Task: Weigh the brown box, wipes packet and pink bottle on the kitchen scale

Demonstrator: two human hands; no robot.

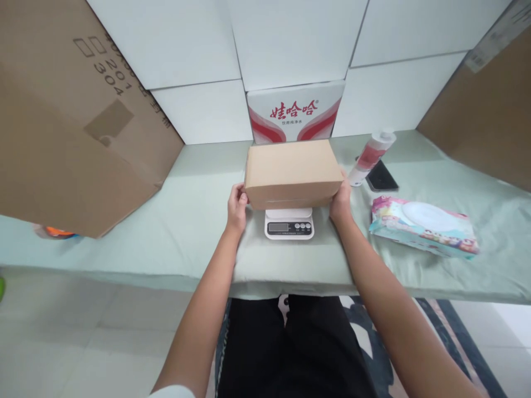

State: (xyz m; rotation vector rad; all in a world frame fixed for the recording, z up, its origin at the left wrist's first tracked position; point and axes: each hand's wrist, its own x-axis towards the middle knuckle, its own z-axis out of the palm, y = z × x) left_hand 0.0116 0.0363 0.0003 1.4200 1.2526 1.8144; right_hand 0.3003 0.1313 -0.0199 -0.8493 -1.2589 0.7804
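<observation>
A pale green tabletop (166,221) carries a wet-wipes pack (423,225), a dark phone (381,177) and a tilted white-and-red bottle (370,155) to the right; large cardboard sheets (66,110) lean at both sides, and a red-lettered white carton (294,113) stands behind. At centre, a closed brown cardboard box (292,171) sits over a small white kitchen scale (289,223). The left hand (237,208) and right hand (341,200) press flat against its ends, gripping it between them.
</observation>
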